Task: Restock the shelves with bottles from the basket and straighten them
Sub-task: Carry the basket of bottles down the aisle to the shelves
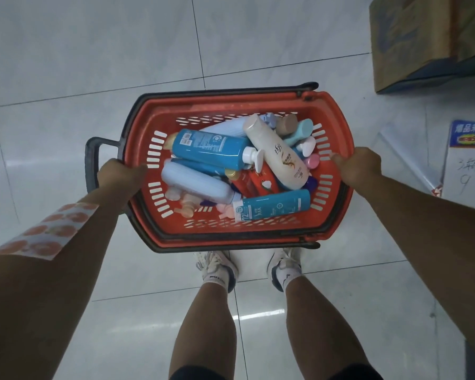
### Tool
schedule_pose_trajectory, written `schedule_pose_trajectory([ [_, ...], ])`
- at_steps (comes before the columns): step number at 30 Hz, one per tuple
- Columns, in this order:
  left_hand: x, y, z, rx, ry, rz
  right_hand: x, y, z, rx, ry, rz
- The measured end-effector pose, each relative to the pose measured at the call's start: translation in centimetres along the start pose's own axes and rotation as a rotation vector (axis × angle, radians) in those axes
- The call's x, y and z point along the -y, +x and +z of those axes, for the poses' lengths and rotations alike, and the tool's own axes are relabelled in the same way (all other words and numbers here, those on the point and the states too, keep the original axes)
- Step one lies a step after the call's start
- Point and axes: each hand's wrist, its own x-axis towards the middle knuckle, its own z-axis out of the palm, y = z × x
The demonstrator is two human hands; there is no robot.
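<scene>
A red plastic basket (192, 104) with dark handles sits in front of my feet, above the tiled floor. It is full of lying bottles: a blue pump bottle (209, 149), a cream bottle (277, 152), a pale lilac bottle (195, 182), a teal tube (274, 205) and several smaller ones. My left hand (118, 175) grips the basket's left rim, thumb on the inside wall. My right hand (358, 167) grips the right rim the same way. No shelf is in view.
A cardboard box (422, 42) stands at the top right. White cartons with a blue label (469, 134) lie at the right edge. A dark pull handle (91, 160) sticks out left of the basket. My two shoes (217, 270) stand just behind it.
</scene>
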Motion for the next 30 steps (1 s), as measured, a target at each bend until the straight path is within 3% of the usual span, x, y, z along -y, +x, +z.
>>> schedule_pose_trajectory([
  [10,3.1,-3.9,-2.4,0.034,-0.018,0.008,-0.7,-4.6,-1.8,0.021,-0.040,-0.026],
  [18,7.3,-16.5,-13.7,0.058,-0.251,-0.050,0.5,-17.5,-10.9,0.050,0.061,-0.131],
  [25,10.5,-34.2,-26.2,-0.220,-0.465,-0.049,5.1,-31.1,-23.2,-0.055,0.107,-0.355],
  [30,14.4,-46.6,-29.9,-0.389,-0.606,-0.082,7.0,-37.8,-29.5,-0.022,0.080,-0.582],
])
